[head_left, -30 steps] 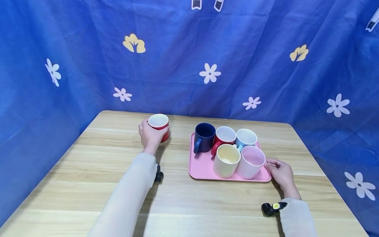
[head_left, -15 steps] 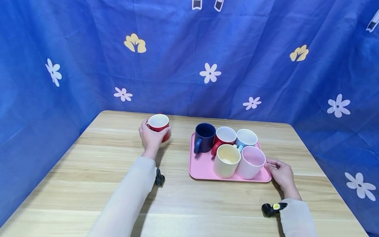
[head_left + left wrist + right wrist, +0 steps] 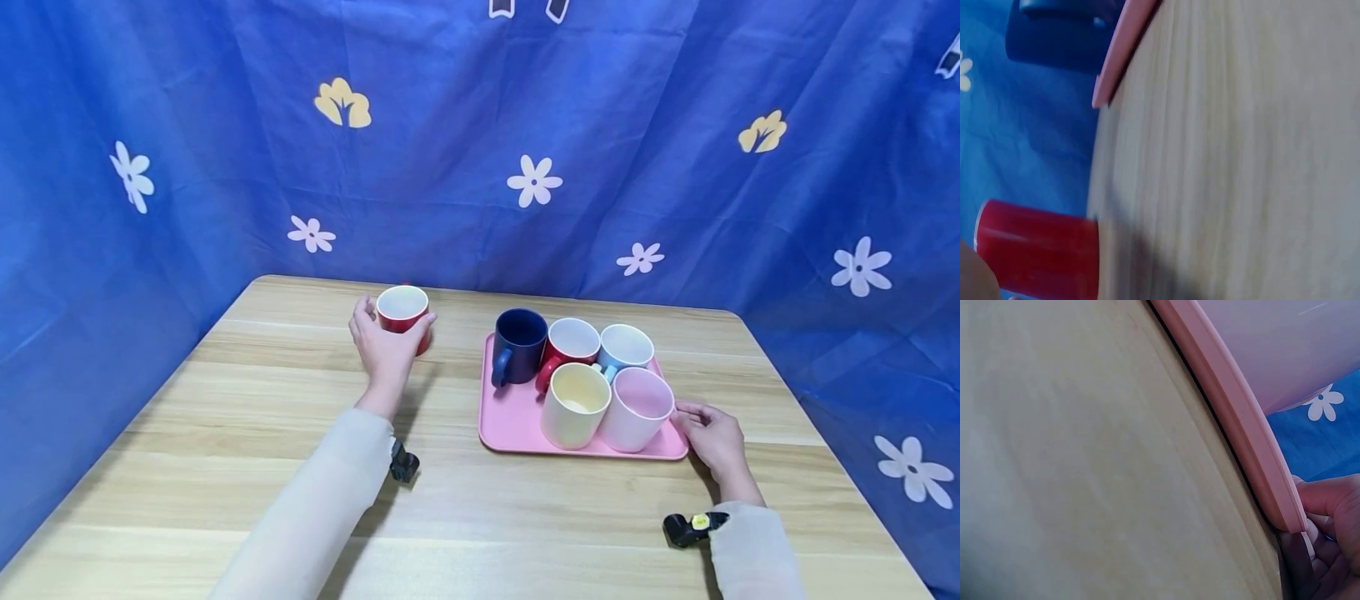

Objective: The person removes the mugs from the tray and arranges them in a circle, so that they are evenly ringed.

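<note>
A red mug with a white inside stands upright on the table, its handle turned to the back. My left hand is right at its near side, thumb and fingers spread around it and loosened; in the left wrist view a thumb overlaps the mug's edge. My right hand pinches the right edge of a pink tray, thumb on the rim in the right wrist view. On the tray are a navy mug, another red mug, a light blue mug, a cream mug and a pale pink mug.
The wood-grain table is bounded at the back and sides by a blue cloth with flower prints. Black wrist cameras sit at both sleeves. Bare wood lies between the red mug and the tray.
My left hand's fingers and thumb have spread and eased away from the red mug, which stays in place. The right hand and tray stay put; the head view tilts slightly.
</note>
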Demonstrator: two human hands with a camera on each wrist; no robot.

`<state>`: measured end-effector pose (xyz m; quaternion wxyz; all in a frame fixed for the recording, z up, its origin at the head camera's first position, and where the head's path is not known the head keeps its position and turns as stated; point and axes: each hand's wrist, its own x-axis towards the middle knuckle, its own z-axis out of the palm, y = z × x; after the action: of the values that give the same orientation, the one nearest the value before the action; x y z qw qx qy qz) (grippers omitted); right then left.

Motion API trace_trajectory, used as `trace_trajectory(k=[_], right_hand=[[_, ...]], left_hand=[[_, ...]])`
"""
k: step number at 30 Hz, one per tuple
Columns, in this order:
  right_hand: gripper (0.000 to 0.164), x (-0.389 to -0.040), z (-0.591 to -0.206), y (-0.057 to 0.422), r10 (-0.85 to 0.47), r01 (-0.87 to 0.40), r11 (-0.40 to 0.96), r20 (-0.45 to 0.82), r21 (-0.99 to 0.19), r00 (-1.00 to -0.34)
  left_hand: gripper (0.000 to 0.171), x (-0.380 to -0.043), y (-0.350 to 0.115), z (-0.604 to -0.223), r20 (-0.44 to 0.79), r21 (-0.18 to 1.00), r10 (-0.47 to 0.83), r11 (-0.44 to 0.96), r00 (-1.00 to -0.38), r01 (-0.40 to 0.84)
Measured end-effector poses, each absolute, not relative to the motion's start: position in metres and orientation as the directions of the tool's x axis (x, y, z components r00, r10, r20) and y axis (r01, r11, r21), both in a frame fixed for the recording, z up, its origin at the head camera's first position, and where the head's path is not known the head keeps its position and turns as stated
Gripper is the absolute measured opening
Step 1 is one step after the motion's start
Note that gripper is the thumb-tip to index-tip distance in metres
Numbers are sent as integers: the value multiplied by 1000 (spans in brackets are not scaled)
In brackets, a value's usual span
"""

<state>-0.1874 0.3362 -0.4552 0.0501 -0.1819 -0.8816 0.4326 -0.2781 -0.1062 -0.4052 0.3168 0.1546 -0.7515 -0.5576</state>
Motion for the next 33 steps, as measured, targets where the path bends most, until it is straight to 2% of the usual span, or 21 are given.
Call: trace_trajectory(k=[6, 22, 33], right_hand=[[37, -187, -455, 337, 374, 278, 560, -61, -781, -925], [38, -187, -456, 338, 370, 267, 548, -56, -793, -927], [36, -188, -455, 336, 375, 281, 546, -70, -790, -924]], left_hand=[[104, -267, -90, -401, 393, 916, -568, 315, -724, 250], [100, -243, -44, -401, 520, 851, -386, 305, -762, 427], [103, -213, -7, -402, 473, 867, -182, 270, -862, 419]])
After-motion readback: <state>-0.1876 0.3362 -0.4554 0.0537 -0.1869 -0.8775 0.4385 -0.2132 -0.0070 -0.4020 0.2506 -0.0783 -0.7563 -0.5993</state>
